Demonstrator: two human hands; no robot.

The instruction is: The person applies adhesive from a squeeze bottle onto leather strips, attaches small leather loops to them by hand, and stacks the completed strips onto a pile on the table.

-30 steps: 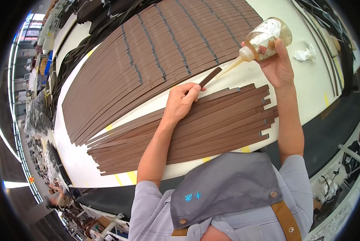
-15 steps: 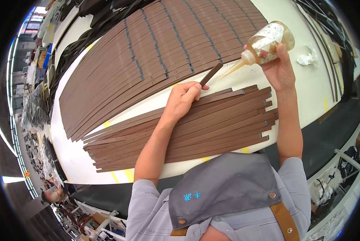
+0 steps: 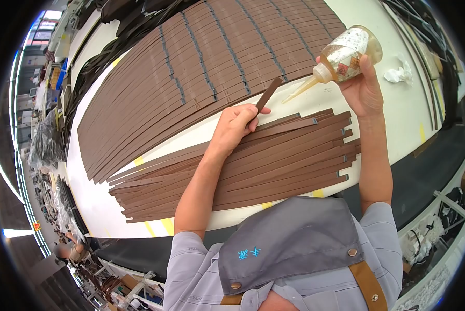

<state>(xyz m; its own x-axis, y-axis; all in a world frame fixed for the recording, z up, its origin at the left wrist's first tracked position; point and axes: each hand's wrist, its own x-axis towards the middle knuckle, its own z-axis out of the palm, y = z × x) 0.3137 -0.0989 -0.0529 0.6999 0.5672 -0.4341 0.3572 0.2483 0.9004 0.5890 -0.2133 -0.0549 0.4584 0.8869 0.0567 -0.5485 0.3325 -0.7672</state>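
Observation:
My left hand (image 3: pixel 238 124) is closed around a brown strap (image 3: pixel 269 95), whose end sticks up past my thumb. In my right hand (image 3: pixel 366 89) is a clear squeeze bottle (image 3: pixel 350 51), tilted so its long yellowish nozzle (image 3: pixel 301 90) points down and left. The nozzle tip is a short way to the right of the strap end, apart from it. Beneath my left wrist lies a loose pile of brown straps (image 3: pixel 253 166), some with dark grey patches at their right ends. Beyond my hands, more brown straps (image 3: pixel 139 98) lie side by side, crossed by broken dark bands.
Everything lies on a white table (image 3: pixel 315 101) with yellow tape marks. A crumpled white tissue (image 3: pixel 398 74) sits right of the bottle. Black strips (image 3: pixel 103 57) are bunched along the far left side. Another person (image 3: pixel 73 250) is in the lower left background.
My left hand has turned the strap more upright, its end shifting slightly left and up, away from the nozzle. The bottle has hardly moved.

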